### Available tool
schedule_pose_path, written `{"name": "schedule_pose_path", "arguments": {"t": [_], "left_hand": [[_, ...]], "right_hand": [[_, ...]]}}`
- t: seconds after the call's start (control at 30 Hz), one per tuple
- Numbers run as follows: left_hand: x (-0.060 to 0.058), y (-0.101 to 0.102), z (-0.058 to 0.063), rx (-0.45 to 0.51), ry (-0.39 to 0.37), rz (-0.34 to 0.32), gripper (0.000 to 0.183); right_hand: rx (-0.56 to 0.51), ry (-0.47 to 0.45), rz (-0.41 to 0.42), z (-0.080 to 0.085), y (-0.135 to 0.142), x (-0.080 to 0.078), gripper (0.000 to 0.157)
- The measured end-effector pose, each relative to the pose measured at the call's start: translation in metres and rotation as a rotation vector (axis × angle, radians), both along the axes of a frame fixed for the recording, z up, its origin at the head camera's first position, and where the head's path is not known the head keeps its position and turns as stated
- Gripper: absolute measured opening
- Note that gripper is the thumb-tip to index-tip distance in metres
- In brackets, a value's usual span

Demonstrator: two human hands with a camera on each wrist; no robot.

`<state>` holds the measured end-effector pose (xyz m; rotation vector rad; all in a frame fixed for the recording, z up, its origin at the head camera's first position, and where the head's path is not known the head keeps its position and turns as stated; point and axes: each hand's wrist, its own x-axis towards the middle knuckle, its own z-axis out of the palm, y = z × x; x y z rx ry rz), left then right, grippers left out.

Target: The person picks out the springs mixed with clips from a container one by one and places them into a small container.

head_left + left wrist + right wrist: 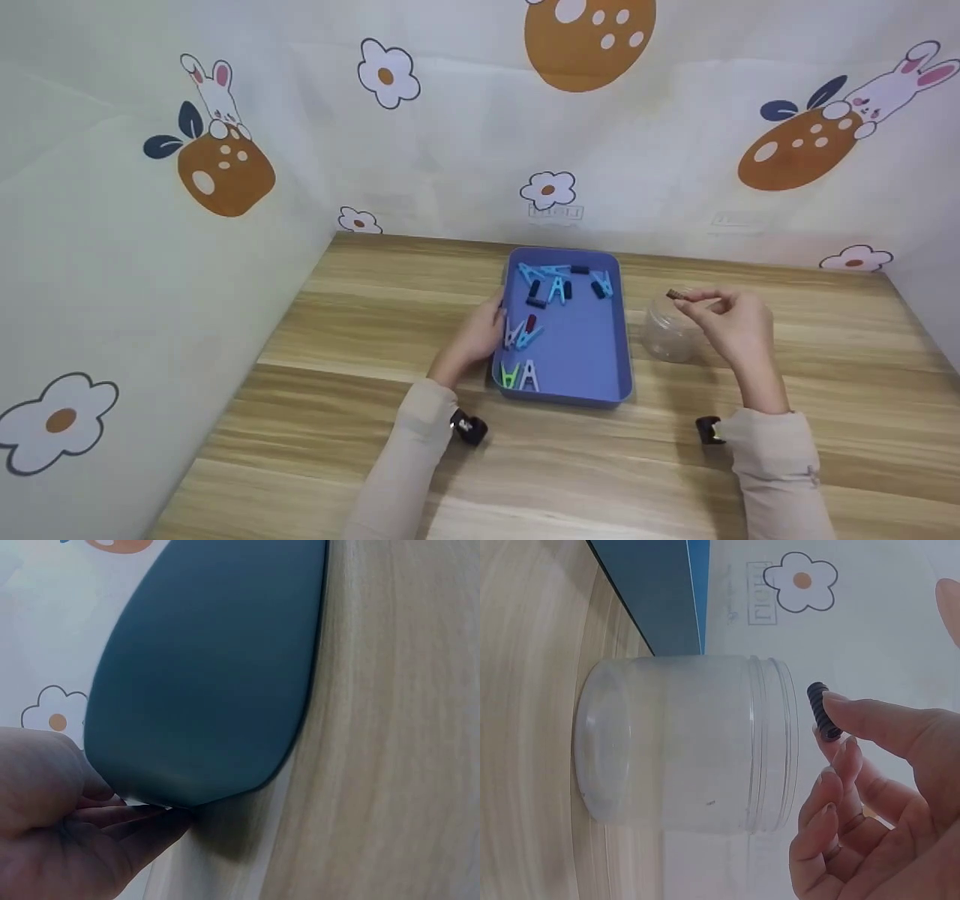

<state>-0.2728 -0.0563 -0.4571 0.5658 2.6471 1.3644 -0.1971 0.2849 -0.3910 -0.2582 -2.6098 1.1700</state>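
My right hand [739, 322] pinches a small dark ribbed cylinder [824, 712] between thumb and fingertips. It is held just above the open mouth of a clear plastic jar [705, 742], which stands upright on the table. At the left long side of a blue tray [577, 352], my left hand [480, 330] holds the wall, fingers against its outside [154, 836]. Inside the tray lie blue clothespins [556, 290], a green clothespin [511, 375], pale clothespins [529, 375], several short black pieces [580, 270] and a dark red piece [531, 323].
The jar stands close to the tray's right side on a wood-grain table [360, 337]. Patterned sheets form a back wall [450, 150] and side walls around the table. A black wrist camera [470, 429] sits at the left cuff, another [709, 430] at the right cuff.
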Motion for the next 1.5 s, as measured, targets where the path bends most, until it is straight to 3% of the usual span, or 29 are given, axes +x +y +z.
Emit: {"name": "schedule_pose_path", "arguments": {"t": [0.8, 1.03, 1.27, 1.5], "left_hand": [[-0.001, 0.000, 0.000, -0.006, -0.058, 0.029, 0.052], [0.001, 0.000, 0.000, -0.011, 0.021, 0.009, 0.049], [0.000, 0.000, 0.000, -0.003, 0.020, 0.014, 0.050], [0.001, -0.001, -0.001, 0.068, 0.038, 0.021, 0.049]], "right_hand": [[0.011, -0.119, 0.015, -0.006, 0.021, -0.003, 0.042], [0.018, -0.139, 0.027, -0.009, 0.024, -0.003, 0.046], [0.023, -0.142, 0.022, -0.013, 0.025, -0.003, 0.045], [0.024, -0.137, 0.027, -0.015, 0.025, -0.003, 0.044]]}}
